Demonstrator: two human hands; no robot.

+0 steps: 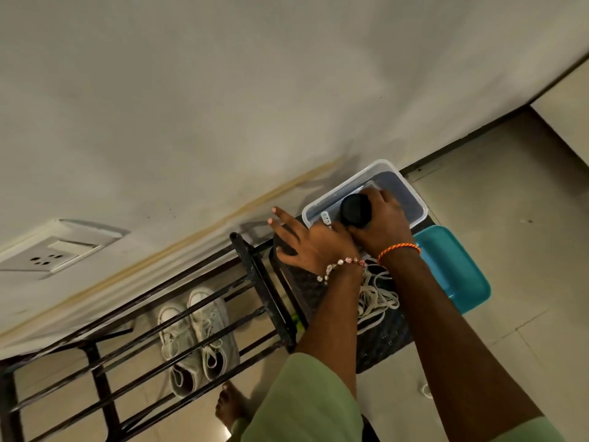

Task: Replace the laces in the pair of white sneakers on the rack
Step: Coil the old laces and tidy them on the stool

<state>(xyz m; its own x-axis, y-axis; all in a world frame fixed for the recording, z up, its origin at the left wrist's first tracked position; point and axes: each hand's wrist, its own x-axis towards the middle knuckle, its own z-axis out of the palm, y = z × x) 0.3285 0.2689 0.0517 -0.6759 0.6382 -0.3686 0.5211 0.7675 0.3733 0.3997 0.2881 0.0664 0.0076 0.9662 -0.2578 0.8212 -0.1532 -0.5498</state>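
Observation:
A pair of white sneakers [199, 338] with laces in them sits on a lower shelf of the black metal rack [255, 282]. A loose heap of white laces [377, 298] lies on a dark speckled slab [306, 288] to the right of the rack. My left hand [306, 244] rests flat on that slab, fingers spread. My right hand [382, 224] is closed around a black round object [355, 210] at the rim of a clear plastic box [414, 199].
A teal lid [455, 266] lies right of the slab on the tiled floor. A wall socket [54, 253] is at the left. A bare foot [231, 406] stands below the rack. A small white scrap [427, 390] lies on the floor.

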